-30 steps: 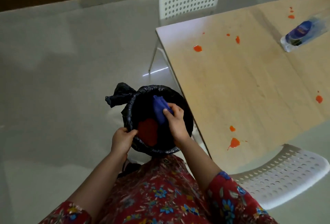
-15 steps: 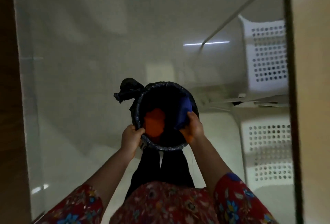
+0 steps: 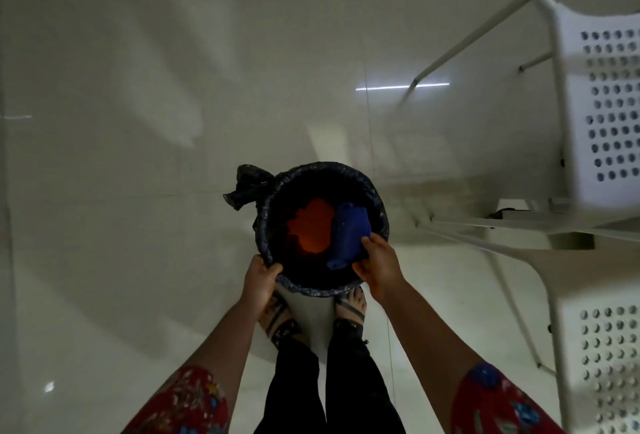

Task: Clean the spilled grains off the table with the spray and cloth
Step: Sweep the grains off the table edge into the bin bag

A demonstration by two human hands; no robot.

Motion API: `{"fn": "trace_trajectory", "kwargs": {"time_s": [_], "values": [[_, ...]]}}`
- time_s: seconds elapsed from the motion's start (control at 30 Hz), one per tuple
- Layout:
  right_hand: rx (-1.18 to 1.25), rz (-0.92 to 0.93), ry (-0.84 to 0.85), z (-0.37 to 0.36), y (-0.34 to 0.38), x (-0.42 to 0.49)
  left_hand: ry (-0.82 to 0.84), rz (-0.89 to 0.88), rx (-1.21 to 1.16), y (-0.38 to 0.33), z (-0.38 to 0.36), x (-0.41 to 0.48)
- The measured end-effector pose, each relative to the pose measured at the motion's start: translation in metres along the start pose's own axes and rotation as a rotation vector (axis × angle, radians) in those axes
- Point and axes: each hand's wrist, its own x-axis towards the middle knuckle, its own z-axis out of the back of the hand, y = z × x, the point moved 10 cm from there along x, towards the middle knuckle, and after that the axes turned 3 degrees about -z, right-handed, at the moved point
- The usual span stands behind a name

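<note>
Item: lined bin (image 3: 325, 167), left grip (image 3: 261, 276) curled on its near rim, right grip (image 3: 379, 265) pinching blue cloth (image 3: 349, 236) over orange grains (image 3: 311, 229), apparently mid-shake; advise shaking cloth low inside, bin steadied.

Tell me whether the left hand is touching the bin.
Touching. The head view shows the left hand gripping the bin at its near rim, with no gap between them.
</note>
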Motion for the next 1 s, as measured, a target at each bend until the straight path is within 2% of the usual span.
{"fn": "trace_trajectory", "kwargs": {"time_s": [0.1,0.23,0.27,0.3,0.33,0.37,0.4,0.43,0.47,0.5,0.53,0.57,0.63,0.67,0.7,0.73,0.8,0.83,0.87,0.9,0.93,0.97,1.0], "values": [[-0.023,-0.013,0.018,0.001,-0.007,0.008,-0.117,0.022,0.008,-0.008,0.005,-0.01],[-0.056,0.005,-0.005,0.003,-0.006,0.006,-0.276,0.199,0.006,0.001,0.014,-0.023],[-0.061,0.011,-0.008,0.003,-0.004,0.007,-0.346,0.154,0.083,-0.011,0.017,-0.031],[-0.067,0.008,-0.005,0.003,-0.003,0.007,-0.423,-0.002,0.16,-0.035,0.019,-0.041],[-0.077,-0.002,-0.001,0.002,-0.004,0.008,-0.445,-0.254,0.211,-0.065,0.012,-0.054],[-0.086,-0.01,0.012,0.0,-0.005,0.008,-0.369,-0.537,0.261,-0.095,-0.008,-0.071],[-0.095,-0.015,0.033,-0.003,-0.005,0.008,-0.223,-0.765,0.318,-0.115,-0.034,-0.09],[-0.097,-0.018,0.064,-0.008,-0.006,0.008,-0.048,-0.908,0.414,-0.122,-0.062,-0.105],[-0.091,-0.017,0.101,-0.013,-0.006,0.008,0.117,-0.953,0.542,-0.118,-0.086,-0.109],[-0.084,-0.012,0.136,-0.018,-0.005,0.008,0.221,-0.919,0.665,-0.106,-0.102,-0.105],[-0.075,-0.004,0.155,-0.021,-0.004,0.007,0.253,-0.815,0.75,-0.092,-0.107,-0.093],[-0.067,0.002,0.157,-0.021,-0.004,0.007,0.247,-0.655,0.775,-0.078,-0.103,-0.077],[-0.05,0.014,0.12,-0.018,-0.004,0.01,0.138,-0.333,0.666,-0.054,-0.076,-0.051],[-0.041,0.017,0.103,-0.014,-0.005,0.012,0.041,-0.295,0.626,-0.054,-0.063,-0.047],[-0.031,0.016,0.098,-0.012,-0.006,0.012,-0.04,-0.359,0.619,-0.063,-0.056,-0.051],[-0.026,0.012,0.104,-0.013,-0.007,0.011,-0.061,-0.498,0.621,-0.078,-0.057,-0.06],[-0.011,-0.008,0.137,-0.015,-0.011,0.006,0.084,-0.725,0.663,-0.1,-0.079,-0.081],[0.007,-0.019,0.146,-0.016,-0.013,0.002,0.165,-0.737,0.72,-0.097,-0.091,-0.082],[0.022,-0.024,0.145,-0.016,-0.015,-0.002,0.216,-0.652,0.806,-0.085,-0.095,-0.074],[0.037,-0.023,0.131,-0.015,-0.015,-0.007,0.217,-0.475,0.857,-0.07,-0.089,-0.06],[0.053,-0.02,0.112,-0.012,-0.015,-0.012,0.168,-0.264,0.839,-0.059,-0.073,-0.051],[0.073,-0.021,0.094,-0.011,-0.016,-0.016,0.094,-0.135,0.803,-0.057,-0.056,-0.048],[0.088,-0.024,0.085,-0.009,-0.017,-0.021,0.0,-0.155,0.787,-0.066,-0.046,-0.051]]}}
